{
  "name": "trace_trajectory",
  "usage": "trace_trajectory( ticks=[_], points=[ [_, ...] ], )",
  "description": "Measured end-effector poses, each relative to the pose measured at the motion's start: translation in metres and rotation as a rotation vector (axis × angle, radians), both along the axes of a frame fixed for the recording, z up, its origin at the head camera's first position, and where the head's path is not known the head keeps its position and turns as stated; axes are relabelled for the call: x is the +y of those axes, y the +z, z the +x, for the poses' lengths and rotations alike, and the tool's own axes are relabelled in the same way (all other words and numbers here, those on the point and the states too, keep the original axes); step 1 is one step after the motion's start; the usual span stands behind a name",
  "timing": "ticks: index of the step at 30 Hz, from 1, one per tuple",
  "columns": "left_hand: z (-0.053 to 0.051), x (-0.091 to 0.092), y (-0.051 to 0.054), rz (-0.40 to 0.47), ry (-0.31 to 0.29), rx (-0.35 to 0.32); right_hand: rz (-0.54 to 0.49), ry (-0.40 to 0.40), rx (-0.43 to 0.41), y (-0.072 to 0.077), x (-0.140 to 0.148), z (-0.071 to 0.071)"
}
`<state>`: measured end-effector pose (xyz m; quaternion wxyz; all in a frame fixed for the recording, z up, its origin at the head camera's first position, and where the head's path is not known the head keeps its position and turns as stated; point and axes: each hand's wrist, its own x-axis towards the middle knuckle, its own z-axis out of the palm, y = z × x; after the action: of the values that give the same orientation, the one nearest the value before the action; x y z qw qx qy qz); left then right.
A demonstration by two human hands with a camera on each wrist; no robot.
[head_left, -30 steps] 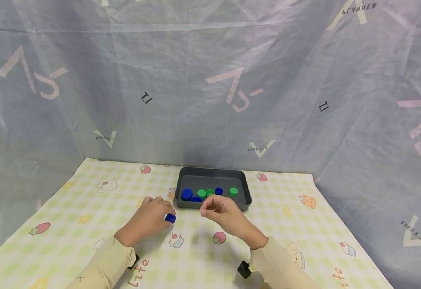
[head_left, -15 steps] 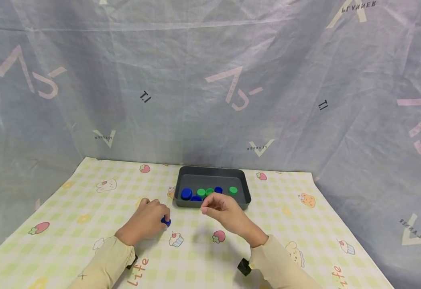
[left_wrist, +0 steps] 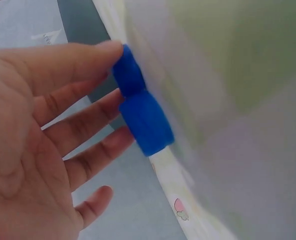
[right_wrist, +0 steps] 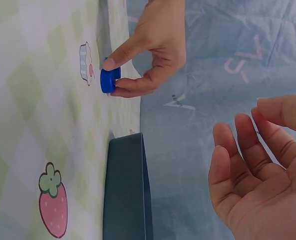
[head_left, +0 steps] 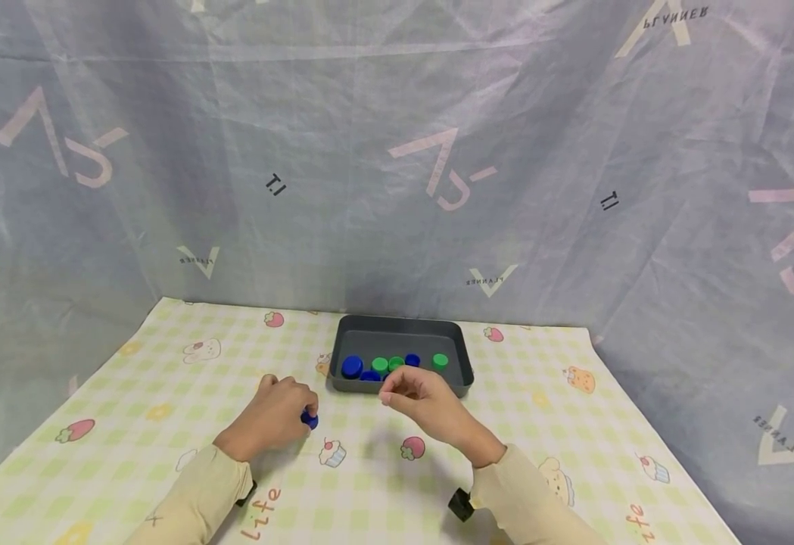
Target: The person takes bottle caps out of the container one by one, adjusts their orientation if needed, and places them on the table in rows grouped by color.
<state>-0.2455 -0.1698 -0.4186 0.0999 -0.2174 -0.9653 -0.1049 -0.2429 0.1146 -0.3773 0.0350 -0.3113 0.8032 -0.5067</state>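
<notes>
Left hand [head_left: 270,416]: we see fingers and thumb pinching a blue cap [left_wrist: 129,77] low at the desk [head_left: 505,371]; whether it touches the cloth, we can't tell. In the left wrist view a second blue cap [left_wrist: 148,122] touches it at 5 o'clock; we can't tell if that one is gripped too. A cupcake print [head_left: 332,453] is near the pinched cap, about 5 o'clock.

Right hand [head_left: 431,405], at 3 o'clock from the left: fingers loosely bent, nothing between them that we can see. In the head view it overlaps the 6 o'clock rim of the dark grey tray [head_left: 403,325]. Strawberry print [head_left: 412,447] at its 7 o'clock.

Tray is at 2 o'clock from the left hand. Inside, going by the tray's middle, we log: large blue cap [head_left: 352,367] at 8 o'clock, blue one just beside it, green pair [head_left: 380,365] around 7, small blue cap [head_left: 412,359] and lone green cap [head_left: 440,362] around 4.
</notes>
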Motion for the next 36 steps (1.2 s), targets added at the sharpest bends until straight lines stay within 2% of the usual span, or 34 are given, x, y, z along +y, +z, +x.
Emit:
trace_trajectory(
  ticks=[3, 7, 14, 19, 25, 30, 36],
  points=[
    [-0.001, -0.003, 0.005, 0.038, 0.004, -0.015, -0.010, -0.005, 0.007, 0.001, 0.001, -0.001],
    [0.001, -0.010, 0.019, 0.111, 0.031, 0.000, -0.033, -0.008, 0.040, 0.002, 0.004, -0.003],
    [0.009, -0.021, 0.043, 0.169, 0.042, 0.126, -0.041, -0.074, 0.093, 0.011, 0.015, -0.007],
    [0.012, -0.021, 0.054, 0.187, 0.023, 0.188, -0.028, -0.178, 0.200, 0.018, 0.030, -0.019],
    [0.011, -0.016, 0.059, 0.185, 0.002, 0.190, 0.025, -0.304, 0.365, 0.009, 0.049, -0.041],
    [0.010, -0.015, 0.060, 0.186, -0.015, 0.200, 0.118, -0.389, 0.366, -0.007, 0.060, -0.057],
    [0.010, -0.016, 0.056, 0.183, -0.026, 0.187, 0.239, -0.443, 0.363, -0.023, 0.061, -0.074]
  ],
)
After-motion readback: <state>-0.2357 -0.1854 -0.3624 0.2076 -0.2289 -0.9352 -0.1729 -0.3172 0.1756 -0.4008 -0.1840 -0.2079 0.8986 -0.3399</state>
